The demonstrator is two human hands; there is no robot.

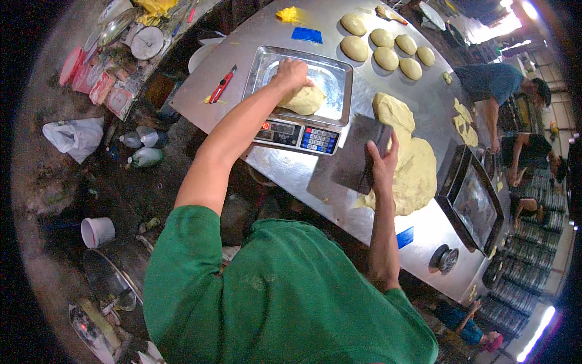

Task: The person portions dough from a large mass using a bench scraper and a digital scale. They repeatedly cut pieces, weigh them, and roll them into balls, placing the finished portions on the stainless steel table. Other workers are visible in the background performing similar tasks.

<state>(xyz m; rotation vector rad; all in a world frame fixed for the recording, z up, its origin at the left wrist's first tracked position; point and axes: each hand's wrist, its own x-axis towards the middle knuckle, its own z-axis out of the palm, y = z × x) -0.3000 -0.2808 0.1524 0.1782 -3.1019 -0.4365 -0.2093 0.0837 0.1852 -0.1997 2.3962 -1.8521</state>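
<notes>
My left hand (292,73) has its fingers curled at the upper left of a piece of pale yellow dough (303,101); its grip is partly hidden. That dough sits in a shallow metal tray (348,98) on a digital kitchen scale (278,136) with a lit red display. In my right hand (384,159) is a wide, dark bench scraper (352,157), gripped along its right edge. A large mass of dough (416,177) lies on the metal worktable (277,166), just right of the scraper and partly behind that hand.
Several round dough balls (385,58) rest at the table's far side. A red utility knife (222,85) lies left of the scale. Blue scrapers (307,35), yellow fat (289,14) and a dark-framed pan (473,202) are also there. A co-worker (491,82) leans over the right side.
</notes>
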